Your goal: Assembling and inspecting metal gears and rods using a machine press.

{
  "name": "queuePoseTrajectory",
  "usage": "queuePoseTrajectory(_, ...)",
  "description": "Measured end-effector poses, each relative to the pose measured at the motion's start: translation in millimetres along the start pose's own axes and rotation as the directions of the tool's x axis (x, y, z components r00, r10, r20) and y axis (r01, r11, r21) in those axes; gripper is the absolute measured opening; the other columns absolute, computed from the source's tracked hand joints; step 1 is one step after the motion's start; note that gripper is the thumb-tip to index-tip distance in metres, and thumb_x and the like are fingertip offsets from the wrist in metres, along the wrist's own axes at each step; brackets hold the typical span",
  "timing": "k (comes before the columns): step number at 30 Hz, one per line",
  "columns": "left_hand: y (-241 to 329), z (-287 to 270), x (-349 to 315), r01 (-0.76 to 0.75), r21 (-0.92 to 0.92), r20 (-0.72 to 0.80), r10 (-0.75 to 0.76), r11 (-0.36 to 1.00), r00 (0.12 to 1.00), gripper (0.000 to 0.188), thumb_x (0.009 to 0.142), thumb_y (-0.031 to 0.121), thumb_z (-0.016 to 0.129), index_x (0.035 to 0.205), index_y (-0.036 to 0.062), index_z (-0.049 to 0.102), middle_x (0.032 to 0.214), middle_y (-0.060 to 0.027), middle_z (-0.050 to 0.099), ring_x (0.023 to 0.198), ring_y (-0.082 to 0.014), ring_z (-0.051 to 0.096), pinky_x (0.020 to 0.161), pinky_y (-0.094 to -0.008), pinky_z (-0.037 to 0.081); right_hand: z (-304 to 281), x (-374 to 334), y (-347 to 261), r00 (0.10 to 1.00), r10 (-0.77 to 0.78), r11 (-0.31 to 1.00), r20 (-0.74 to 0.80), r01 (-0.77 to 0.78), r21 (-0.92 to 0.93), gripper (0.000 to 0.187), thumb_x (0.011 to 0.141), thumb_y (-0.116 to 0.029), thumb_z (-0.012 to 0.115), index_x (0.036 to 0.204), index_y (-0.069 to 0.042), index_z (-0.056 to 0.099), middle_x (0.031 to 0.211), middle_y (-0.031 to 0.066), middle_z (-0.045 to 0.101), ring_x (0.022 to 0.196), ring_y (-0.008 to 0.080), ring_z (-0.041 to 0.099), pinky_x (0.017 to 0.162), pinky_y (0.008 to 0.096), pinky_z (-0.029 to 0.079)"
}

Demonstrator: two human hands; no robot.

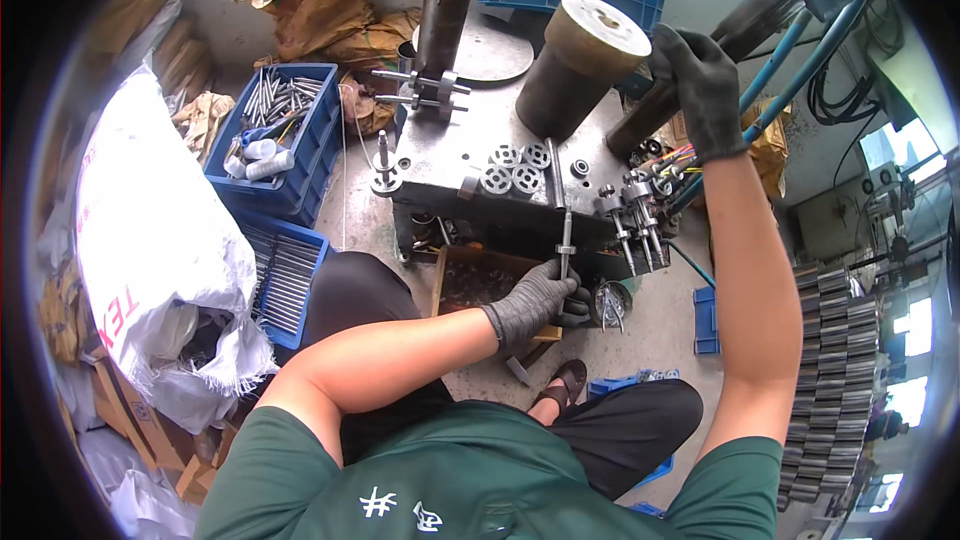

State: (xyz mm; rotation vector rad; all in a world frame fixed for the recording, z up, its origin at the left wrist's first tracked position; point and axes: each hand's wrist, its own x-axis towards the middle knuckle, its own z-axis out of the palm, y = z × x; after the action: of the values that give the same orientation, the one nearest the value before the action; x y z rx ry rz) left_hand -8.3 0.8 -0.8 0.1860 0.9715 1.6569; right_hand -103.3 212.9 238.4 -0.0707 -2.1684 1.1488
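My left hand point(540, 300), in a dark grey glove, is closed around the lower end of a metal shaft point(567, 235) with a collar on it. The shaft stands nearly upright at the front edge of the press table point(450, 165). My right hand point(700, 85), gloved too, is raised at the far right beside the thick steel cylinder point(575, 70). Its fingers are bent and closed; what they grip, if anything, is hidden. Several round slotted metal discs point(510, 168) lie on the table behind the shaft. A small ring point(580, 169) lies right of them.
Shafts with collars point(635, 210) hang at the table's right front edge. A steel column point(445, 10) rises at the back. Blue crates point(285, 140) with metal rods stand left, beside a white sack point(160, 230). A wooden box point(455, 275) sits below; blue hoses point(810, 55) run at right.
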Motion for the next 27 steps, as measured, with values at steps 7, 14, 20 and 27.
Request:
queuePoseTrajectory(7, -7.2, 0.4, 14.1, 0.124, -0.11, -0.111, -0.136, 0.986, 0.984, 0.023, 0.107, 0.018, 0.048, 0.128, 0.0074, 0.049, 0.113, -0.016, 0.068, 0.097, -0.0275, 0.072, 0.076, -0.0436, 0.064, 19.1, 81.1, 38.2, 0.977, -0.014, 0.784, 0.214, 0.144, -0.604, 0.053, 0.084, -0.043, 0.081, 0.119, -0.004, 0.073, 0.099, 0.0136, 0.076, 0.084, 0.0169, 0.072, 0.076, 0.0318, 0.058)
queuePoseTrajectory(14, -17.8, -12.5, 39.1, 0.134, -0.192, -0.063, -0.148, 0.972, 0.987, 0.022, 0.106, 0.017, 0.051, 0.125, 0.0063, 0.049, 0.111, -0.0184, 0.065, 0.093, -0.0309, 0.071, 0.075, -0.0463, 0.065, 12.3, 96.0, 49.9, 0.905, 0.218, 0.903, 0.366, -0.045, -0.427, 0.049, 0.083, -0.033, 0.078, 0.121, -0.002, 0.072, 0.103, 0.013, 0.076, 0.093, 0.018, 0.071, 0.087, 0.0306, 0.055)
queuePoseTrajectory(20, -1.6, -14.5, 46.1, 0.053, -0.169, -0.081, -0.067, 0.984, 0.994, 0.024, 0.104, 0.019, 0.054, 0.123, 0.0057, 0.05, 0.109, -0.0183, 0.065, 0.088, -0.0305, 0.071, 0.072, -0.0445, 0.064, 15.4, 101.7, 53.4, 0.928, 0.147, 0.904, 0.342, 0.015, -0.427, 0.065, 0.078, -0.047, 0.085, 0.12, 0.001, 0.071, 0.107, 0.0139, 0.075, 0.098, 0.0202, 0.071, 0.091, 0.0316, 0.055)
queuePoseTrajectory(27, 18.5, -25.5, 56.7, -0.021, -0.193, -0.107, 0.0, 0.981, 0.994, 0.023, 0.102, 0.021, 0.059, 0.118, 0.0057, 0.053, 0.096, -0.0128, 0.068, 0.079, -0.0252, 0.07, 0.066, -0.0399, 0.06, 13.5, 94.8, 45.2, 0.962, 0.081, 0.818, 0.261, 0.085, -0.568, 0.058, 0.083, -0.046, 0.082, 0.12, -0.003, 0.072, 0.108, 0.0159, 0.075, 0.096, 0.021, 0.072, 0.091, 0.0327, 0.055)
